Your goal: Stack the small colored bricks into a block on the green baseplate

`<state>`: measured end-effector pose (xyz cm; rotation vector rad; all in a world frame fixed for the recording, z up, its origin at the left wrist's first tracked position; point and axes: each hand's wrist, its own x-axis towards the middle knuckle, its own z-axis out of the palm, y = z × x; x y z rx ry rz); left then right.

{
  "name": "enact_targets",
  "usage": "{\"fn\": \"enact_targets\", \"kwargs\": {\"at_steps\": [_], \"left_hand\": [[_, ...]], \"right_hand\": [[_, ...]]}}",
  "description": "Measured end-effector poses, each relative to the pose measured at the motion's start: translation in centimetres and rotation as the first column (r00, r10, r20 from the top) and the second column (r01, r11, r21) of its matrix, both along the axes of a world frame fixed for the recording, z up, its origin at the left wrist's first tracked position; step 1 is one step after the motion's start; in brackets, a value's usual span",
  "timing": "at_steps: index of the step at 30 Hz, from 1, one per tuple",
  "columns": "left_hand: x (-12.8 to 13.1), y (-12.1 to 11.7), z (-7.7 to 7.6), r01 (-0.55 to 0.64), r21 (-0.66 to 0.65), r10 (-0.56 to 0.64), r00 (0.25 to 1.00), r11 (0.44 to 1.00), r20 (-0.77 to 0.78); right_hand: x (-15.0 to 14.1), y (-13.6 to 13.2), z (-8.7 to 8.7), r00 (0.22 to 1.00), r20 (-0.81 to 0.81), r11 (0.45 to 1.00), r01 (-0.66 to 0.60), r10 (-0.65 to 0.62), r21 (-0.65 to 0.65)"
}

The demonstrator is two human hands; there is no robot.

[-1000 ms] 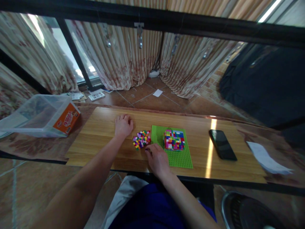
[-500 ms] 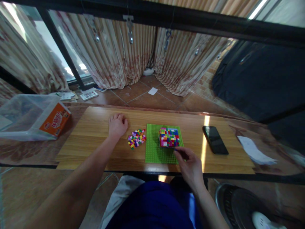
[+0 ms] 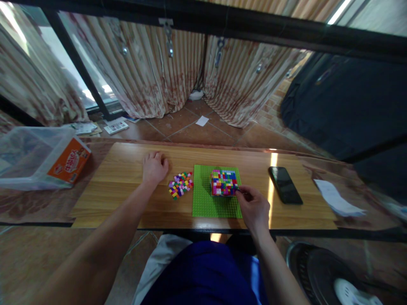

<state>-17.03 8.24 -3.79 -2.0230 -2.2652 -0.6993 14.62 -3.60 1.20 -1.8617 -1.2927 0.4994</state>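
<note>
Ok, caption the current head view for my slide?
Right hand at the corner of a multicoloured brick block on a green baseplate.

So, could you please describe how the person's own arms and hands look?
The left hand and right hand are without gloves, and no watch or bracelet shows at either wrist. No sleeve covers the left forearm or right forearm in view. Any ring would be too small to make out.
</note>
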Motion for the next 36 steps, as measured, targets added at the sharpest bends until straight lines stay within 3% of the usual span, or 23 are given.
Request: {"fn": "enact_targets", "kwargs": {"at_steps": [21, 30, 36], "left_hand": [[0.2, -0.2, 0.3, -0.002, -0.008, 0.002, 1.000, 1.000, 0.008], [0.0, 0.0, 0.0, 0.002, 0.017, -0.002, 1.000, 1.000, -0.009], [0.2, -0.2, 0.4, 0.003, 0.004, -0.003, 1.000, 1.000, 0.012]], "right_hand": [[-0.6, 0.7, -0.1, 1.000, -0.003, 0.999, 0.023, -0.023, 0.034], [0.5, 1.1, -1.7, 0.976, -0.212, 0.999, -0.038, 0.040, 0.012], [0.8, 0.0, -2.3, 0.943, -0.328, 0.999, -0.050, 0.054, 0.022]]}}
